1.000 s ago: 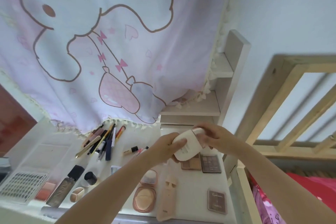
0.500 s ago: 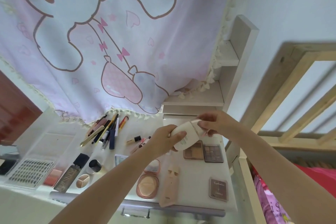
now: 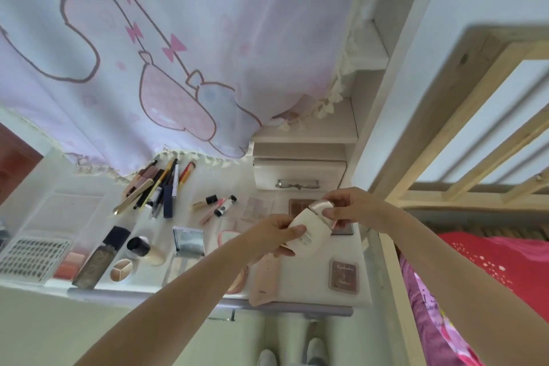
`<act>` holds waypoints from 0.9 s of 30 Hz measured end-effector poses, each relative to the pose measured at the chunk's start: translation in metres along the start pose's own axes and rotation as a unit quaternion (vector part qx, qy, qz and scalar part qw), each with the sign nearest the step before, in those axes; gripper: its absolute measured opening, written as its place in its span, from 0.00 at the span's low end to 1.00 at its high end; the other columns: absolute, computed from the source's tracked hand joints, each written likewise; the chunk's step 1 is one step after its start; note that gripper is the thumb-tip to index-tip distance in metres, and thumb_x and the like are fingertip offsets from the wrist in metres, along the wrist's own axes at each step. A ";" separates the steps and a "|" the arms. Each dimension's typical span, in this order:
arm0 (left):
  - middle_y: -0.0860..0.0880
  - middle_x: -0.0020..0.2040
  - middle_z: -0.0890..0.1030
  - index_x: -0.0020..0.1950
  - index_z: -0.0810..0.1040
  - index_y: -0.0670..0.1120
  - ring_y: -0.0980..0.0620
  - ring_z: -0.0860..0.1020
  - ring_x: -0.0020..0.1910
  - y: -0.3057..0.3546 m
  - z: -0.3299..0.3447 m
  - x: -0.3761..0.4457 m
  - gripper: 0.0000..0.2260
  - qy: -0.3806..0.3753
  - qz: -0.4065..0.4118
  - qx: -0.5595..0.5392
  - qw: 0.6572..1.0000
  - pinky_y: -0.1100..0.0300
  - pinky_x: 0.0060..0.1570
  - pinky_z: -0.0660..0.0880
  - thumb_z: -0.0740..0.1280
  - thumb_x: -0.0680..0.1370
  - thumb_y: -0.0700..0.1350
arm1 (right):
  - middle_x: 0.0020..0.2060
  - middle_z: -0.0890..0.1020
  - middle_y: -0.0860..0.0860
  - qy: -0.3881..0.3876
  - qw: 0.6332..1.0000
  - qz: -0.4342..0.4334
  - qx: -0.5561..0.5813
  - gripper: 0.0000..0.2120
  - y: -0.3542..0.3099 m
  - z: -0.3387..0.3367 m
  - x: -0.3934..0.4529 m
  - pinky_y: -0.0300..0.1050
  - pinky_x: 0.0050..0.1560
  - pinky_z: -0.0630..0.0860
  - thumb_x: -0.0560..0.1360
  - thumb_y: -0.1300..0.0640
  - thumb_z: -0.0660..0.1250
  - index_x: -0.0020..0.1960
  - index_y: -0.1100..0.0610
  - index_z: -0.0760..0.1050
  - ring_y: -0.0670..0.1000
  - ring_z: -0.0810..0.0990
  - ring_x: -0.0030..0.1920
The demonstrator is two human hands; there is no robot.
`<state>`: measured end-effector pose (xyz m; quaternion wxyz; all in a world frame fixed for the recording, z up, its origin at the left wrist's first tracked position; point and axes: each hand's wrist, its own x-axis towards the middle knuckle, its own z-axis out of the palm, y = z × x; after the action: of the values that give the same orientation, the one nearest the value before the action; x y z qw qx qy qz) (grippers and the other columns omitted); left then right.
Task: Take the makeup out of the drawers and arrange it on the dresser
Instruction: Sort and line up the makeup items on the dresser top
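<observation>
Both hands hold a cream-white bottle [image 3: 309,230] above the white dresser top [image 3: 309,282]. My left hand [image 3: 271,236] grips its body from below-left. My right hand [image 3: 353,209] pinches its rounded pinkish cap end. Makeup lies spread on the dresser: a bundle of pencils and brushes [image 3: 160,187], small lip tubes [image 3: 218,205], a dark foundation bottle [image 3: 99,258], a black-capped jar [image 3: 145,249], a mirrored compact [image 3: 188,241], a brown palette [image 3: 343,276] and a beige flat bottle [image 3: 264,279].
A pink cartoon curtain [image 3: 148,53] hangs over the back of the dresser. A small drawer with a metal handle [image 3: 298,184] sits under white shelves at the back right. A clear organiser tray [image 3: 34,257] is at the left. A wooden bed rail [image 3: 475,128] and red bedding [image 3: 490,264] are on the right.
The view has tipped downward, showing more of the dresser front. Both hands kept hold of the white bottle; the right hand's fingers shifted around its cap end.
</observation>
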<state>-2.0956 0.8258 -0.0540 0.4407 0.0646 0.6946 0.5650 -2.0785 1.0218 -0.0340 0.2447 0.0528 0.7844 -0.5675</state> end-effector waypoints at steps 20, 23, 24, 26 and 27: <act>0.48 0.47 0.77 0.59 0.71 0.40 0.56 0.77 0.44 -0.095 0.014 0.004 0.09 0.021 -0.142 -0.064 0.988 0.68 0.40 0.78 0.60 0.79 0.39 | 0.44 0.77 0.55 -0.133 0.974 0.128 0.133 0.18 0.079 0.040 0.052 0.33 0.37 0.78 0.71 0.79 0.53 0.34 0.62 0.73 0.49 0.76 0.43; 0.45 0.51 0.76 0.55 0.71 0.42 0.50 0.77 0.50 -0.092 0.013 0.006 0.05 0.044 -0.132 -0.020 0.990 0.65 0.46 0.77 0.61 0.79 0.40 | 0.42 0.77 0.54 -0.129 0.974 0.130 0.133 0.08 0.079 0.040 0.054 0.35 0.37 0.78 0.73 0.72 0.61 0.39 0.61 0.73 0.50 0.77 0.39; 0.45 0.52 0.76 0.54 0.71 0.42 0.50 0.76 0.51 -0.091 0.014 0.006 0.05 0.047 -0.131 0.004 0.990 0.66 0.46 0.76 0.61 0.79 0.40 | 0.42 0.77 0.54 -0.136 0.978 0.128 0.092 0.07 0.080 0.040 0.054 0.35 0.38 0.78 0.73 0.70 0.64 0.42 0.60 0.73 0.49 0.77 0.39; 0.44 0.53 0.76 0.57 0.72 0.41 0.50 0.75 0.52 -0.092 0.016 0.007 0.08 0.053 -0.134 0.025 0.989 0.66 0.45 0.76 0.61 0.79 0.41 | 0.42 0.78 0.52 -0.144 0.981 0.126 0.023 0.08 0.081 0.038 0.054 0.33 0.38 0.77 0.72 0.68 0.66 0.45 0.57 0.73 0.47 0.78 0.40; 0.42 0.55 0.76 0.59 0.72 0.39 0.50 0.75 0.52 -0.094 0.018 0.009 0.10 0.056 -0.139 0.025 0.988 0.65 0.45 0.77 0.61 0.79 0.40 | 0.42 0.78 0.51 -0.137 0.983 0.123 0.001 0.09 0.081 0.037 0.055 0.31 0.37 0.76 0.72 0.68 0.66 0.46 0.56 0.73 0.46 0.78 0.40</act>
<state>-2.0503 0.8109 -0.1369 0.4735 -0.0537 0.7342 0.4836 -2.0854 1.0051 -0.1371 0.4176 0.0708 0.7303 -0.5359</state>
